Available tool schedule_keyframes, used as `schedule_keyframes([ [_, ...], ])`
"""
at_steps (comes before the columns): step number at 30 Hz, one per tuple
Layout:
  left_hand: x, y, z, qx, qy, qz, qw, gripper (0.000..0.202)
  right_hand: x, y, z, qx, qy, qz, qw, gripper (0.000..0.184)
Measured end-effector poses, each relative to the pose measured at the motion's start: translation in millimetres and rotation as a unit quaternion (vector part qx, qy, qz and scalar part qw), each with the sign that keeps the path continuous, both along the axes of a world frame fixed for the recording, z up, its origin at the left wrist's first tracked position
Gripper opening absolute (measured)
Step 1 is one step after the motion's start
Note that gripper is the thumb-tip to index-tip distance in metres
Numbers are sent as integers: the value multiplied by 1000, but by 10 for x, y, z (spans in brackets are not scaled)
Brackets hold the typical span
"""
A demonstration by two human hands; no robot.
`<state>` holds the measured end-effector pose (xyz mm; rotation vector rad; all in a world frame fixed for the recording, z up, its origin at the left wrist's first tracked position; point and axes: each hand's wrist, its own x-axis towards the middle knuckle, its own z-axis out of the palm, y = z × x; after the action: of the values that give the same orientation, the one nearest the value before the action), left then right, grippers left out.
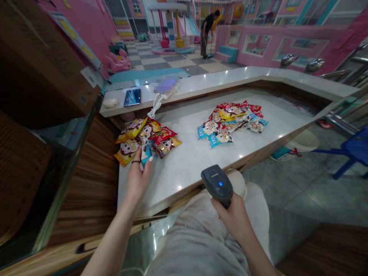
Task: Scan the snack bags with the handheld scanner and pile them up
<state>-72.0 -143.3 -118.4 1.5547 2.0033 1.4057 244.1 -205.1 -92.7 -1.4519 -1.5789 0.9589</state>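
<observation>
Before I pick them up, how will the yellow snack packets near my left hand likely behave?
The yellow snack packets look light and floppy, because they lie flat, creased and overlapping. Their shiny film is probably slippery, so they may slide over one another when pushed. Rolling seems unlikely, given their flat shape.

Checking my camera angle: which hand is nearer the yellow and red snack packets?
The left hand is nearer, at the front edge of the yellow and red snack packets, holding a blue packet. The right hand is farther right, gripping a barcode scanner.
</observation>
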Motion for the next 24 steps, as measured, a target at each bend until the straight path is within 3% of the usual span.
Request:
schedule_keyframes([
  [3, 249, 25, 96, 50, -203, -33, 977, 49, -3, 6, 16, 3, -5, -4, 1000, 13],
  [5, 427, 84, 107, 49, -361, -78, 928, 46, -1, 10, 28, 12, -5, -7, 1000, 13],
  [7, 584, 162, 79, 1, -489, -103, 866, 44, 4, 13, 35, 18, -4, -12, 1000, 13],
  [10, 753, 278, 10, -87, -600, -122, 786, 36, 17, 18, 27, 19, -1, -13, 1000, 12],
  [13, 854, 358, -51, -129, -649, -143, 736, 29, 29, 26, 6, 15, 1, -17, 1000, 12],
  [15, 893, 382, -88, -139, -649, -157, 732, 28, 31, 34, -7, 14, 0, -19, 1000, 12],
  [24, 935, 358, -182, -135, -599, -176, 770, 40, -43, 96, 41, 19, 1, 3, 1000, 12],
])
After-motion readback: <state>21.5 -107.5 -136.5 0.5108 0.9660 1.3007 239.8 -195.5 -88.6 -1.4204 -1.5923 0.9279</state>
